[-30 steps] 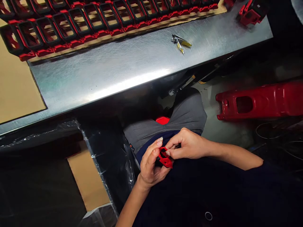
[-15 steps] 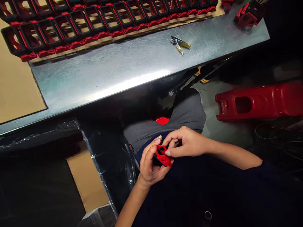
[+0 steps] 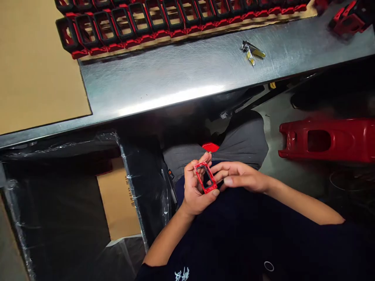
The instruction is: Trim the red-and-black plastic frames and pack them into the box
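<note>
My left hand [image 3: 195, 195] is closed around a small rectangular frame [image 3: 199, 177], red on the side facing me with a black inner rim. The frame is tilted, its thumb-side corner under my left thumb, and I can see through its opening. Just to the right is my right hand [image 3: 244, 178], fingers stretched towards the frame and thumb apart from them. Its fingertips come close to the frame's right edge; whether they touch it I cannot tell.
Rows of similar red and black frames [image 3: 140, 23] stand on cardboard across the metal table [image 3: 164, 82]. Yellow-handled nippers [image 3: 252, 52] lie near its front edge. Right of my legs is a red plastic stool [image 3: 345, 140]. A plastic-lined box [image 3: 123, 195] stands at the left.
The frame has been turned so its flat red rectangular face points up at me. My right fingers have come off its upper side and opened. The whole view has shifted.
</note>
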Motion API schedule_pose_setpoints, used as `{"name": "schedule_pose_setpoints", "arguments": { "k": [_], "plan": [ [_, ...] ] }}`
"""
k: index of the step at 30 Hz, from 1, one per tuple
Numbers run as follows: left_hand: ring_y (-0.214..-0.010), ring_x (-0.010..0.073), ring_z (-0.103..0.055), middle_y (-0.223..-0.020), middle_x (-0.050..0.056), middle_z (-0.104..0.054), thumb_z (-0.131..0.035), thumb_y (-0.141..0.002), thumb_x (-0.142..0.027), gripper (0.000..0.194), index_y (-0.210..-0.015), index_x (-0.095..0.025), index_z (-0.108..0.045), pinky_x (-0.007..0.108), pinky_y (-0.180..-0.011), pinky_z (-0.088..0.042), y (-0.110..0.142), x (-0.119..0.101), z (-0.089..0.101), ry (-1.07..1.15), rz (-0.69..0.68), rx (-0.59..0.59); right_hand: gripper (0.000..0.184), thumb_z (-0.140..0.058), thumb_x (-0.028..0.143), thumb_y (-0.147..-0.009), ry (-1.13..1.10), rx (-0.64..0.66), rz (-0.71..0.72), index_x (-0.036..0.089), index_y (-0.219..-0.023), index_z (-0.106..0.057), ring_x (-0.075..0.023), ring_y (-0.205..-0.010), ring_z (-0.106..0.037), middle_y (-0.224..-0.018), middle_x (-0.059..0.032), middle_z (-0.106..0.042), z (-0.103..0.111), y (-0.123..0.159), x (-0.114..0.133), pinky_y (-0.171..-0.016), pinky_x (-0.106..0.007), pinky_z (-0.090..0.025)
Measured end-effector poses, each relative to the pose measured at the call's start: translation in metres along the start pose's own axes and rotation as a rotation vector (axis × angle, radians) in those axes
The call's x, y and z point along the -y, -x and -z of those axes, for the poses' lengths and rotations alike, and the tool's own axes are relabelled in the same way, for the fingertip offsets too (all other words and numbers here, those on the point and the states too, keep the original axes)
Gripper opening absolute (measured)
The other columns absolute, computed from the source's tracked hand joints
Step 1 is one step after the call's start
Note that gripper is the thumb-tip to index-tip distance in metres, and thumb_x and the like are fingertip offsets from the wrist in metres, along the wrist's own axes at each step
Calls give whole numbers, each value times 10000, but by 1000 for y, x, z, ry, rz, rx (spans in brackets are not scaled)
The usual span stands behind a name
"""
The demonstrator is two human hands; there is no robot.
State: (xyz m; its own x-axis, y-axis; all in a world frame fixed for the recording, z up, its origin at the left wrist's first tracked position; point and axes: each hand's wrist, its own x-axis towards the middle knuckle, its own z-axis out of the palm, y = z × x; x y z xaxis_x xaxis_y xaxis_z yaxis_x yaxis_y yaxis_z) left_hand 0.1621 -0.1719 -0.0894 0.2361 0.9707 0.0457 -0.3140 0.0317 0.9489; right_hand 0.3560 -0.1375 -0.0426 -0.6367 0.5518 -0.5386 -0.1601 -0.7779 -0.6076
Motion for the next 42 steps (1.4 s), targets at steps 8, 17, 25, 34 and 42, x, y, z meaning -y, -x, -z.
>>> {"name": "schedule_pose_setpoints", "arguments": {
  "k": [8,17,25,34,42],
  "plan": [
    [-1449,345,-459,-1615,192,-352,-799,-823,-418,748,-1399,-355,-326,676,-1137,-391,1,0,-2,76,65,21,526,-852,395,-773,-17,-32,41,170,-1209,-663,-168,-953,-718,-1054,-68,-741,-21,-8,-8,-885,-309,-566],
    [-1315,315,-592,-1603,189,-318,-801,-828,-333,814,-1451,-378,-280,607,-1040,-519,2,2,1,13,-15,81,459,-880,370,-745,-99,-46,59,164,-1117,-707,-170,-991,-718,-1086,-76,-737,-18,-9,-8,-915,-315,-572],
    [-1308,319,-570,-1579,220,-365,-731,-844,-481,807,-1487,-305,-276,556,-1067,-481,4,0,7,-118,1,83,512,-858,462,-756,-158,-90,28,137,-1120,-704,-149,-781,-716,-988,-87,-732,-17,-11,-2,-711,-267,-596],
    [-972,214,-693,-1036,87,-720,-689,-865,-315,147,-909,-206,-600,357,-884,-543,-13,-46,22,-525,153,23,290,-702,187,-885,913,-121,447,281,-1152,-764,-226,-1183,-673,-1290,-62,-701,-1,-4,19,-1044,-407,-541],
    [-1021,237,-678,-1042,69,-720,-689,-815,-431,228,-849,-206,-681,369,-923,-549,11,-101,133,-911,240,-364,380,-721,283,-895,1091,-68,637,259,-1272,-688,-249,-1216,-675,-1323,-78,-695,-27,-27,39,-1065,-395,-552]
  ]
}}
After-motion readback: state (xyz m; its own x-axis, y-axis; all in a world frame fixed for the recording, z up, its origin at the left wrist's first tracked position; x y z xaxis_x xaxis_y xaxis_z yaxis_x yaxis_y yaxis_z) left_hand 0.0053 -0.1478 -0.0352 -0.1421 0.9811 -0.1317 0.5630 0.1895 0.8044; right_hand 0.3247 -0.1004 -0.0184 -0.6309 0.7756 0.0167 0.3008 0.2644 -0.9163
